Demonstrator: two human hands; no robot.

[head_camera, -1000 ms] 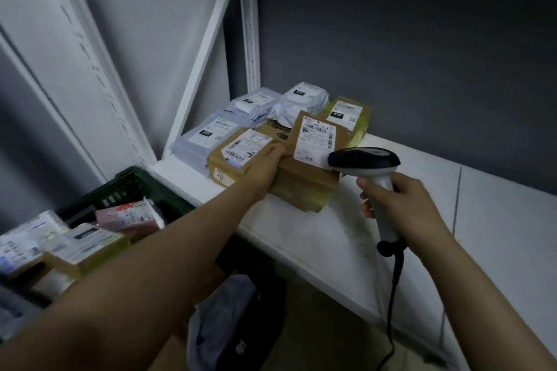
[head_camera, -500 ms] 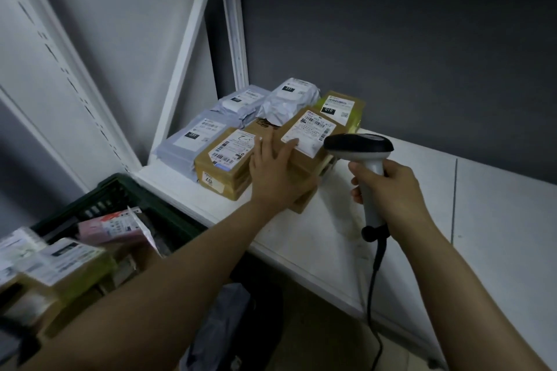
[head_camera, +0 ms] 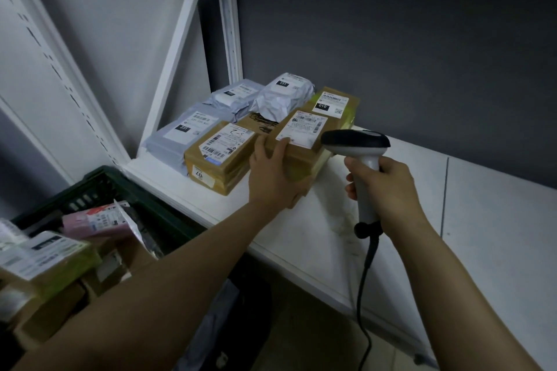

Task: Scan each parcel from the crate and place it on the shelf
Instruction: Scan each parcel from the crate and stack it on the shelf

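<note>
Several parcels sit on the white shelf [head_camera: 391, 235], more fill the dark green plastic crate [head_camera: 99, 187]; left hand [head_camera: 274, 178] lies flat-fingered on a brown cardboard parcel [head_camera: 301, 132], right hand [head_camera: 388, 187] clasps the white-and-black handheld scanner [head_camera: 355, 141].

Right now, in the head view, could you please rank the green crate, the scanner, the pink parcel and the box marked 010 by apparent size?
1. green crate
2. scanner
3. pink parcel and box marked 010: they look about alike. The parcel sits nearer the camera, so I won't rank them.
</note>
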